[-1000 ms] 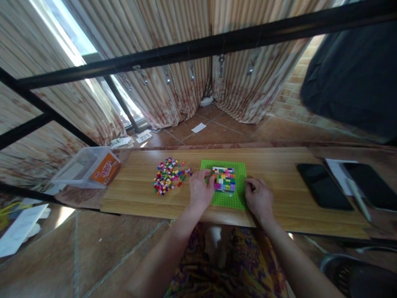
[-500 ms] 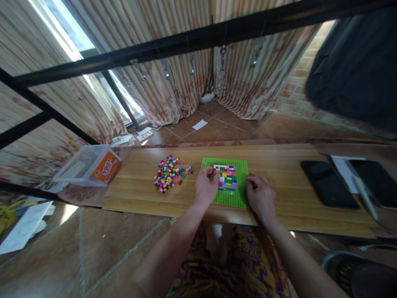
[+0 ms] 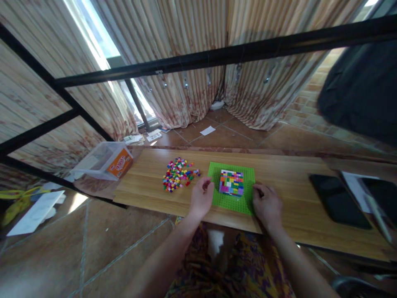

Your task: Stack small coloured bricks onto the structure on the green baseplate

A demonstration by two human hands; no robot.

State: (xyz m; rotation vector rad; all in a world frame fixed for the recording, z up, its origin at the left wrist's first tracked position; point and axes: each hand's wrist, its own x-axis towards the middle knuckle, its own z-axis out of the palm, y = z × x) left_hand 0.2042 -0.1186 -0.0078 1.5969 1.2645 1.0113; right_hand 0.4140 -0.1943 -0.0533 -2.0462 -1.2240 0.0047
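Note:
A green studded baseplate (image 3: 231,206) lies on the wooden board. On it stands a low block of many-coloured toy bricks (image 3: 231,183), stacked in layers with a white strip along the far edge. My left hand (image 3: 201,196) is at the plate's left edge, apart from the brick block; its fingers are bent, with a gap between thumb and fingertips and no brick visible. At the plate's right edge, the curled fingers of my right hand (image 3: 267,205) are closed on the rim. Left of my left hand is a heap of loose small bricks (image 3: 177,176).
A clear plastic box (image 3: 96,163) with an orange label stands at the board's left end. Toward the right lie a black tablet (image 3: 339,200), a white sheet and another dark device (image 3: 383,192). A black metal rail (image 3: 198,62) crosses beyond the board (image 3: 288,174).
My left hand has drawn back leftward from the brick block, uncovering its left side. My right hand stays at the plate's edge. The whole view has shifted slightly.

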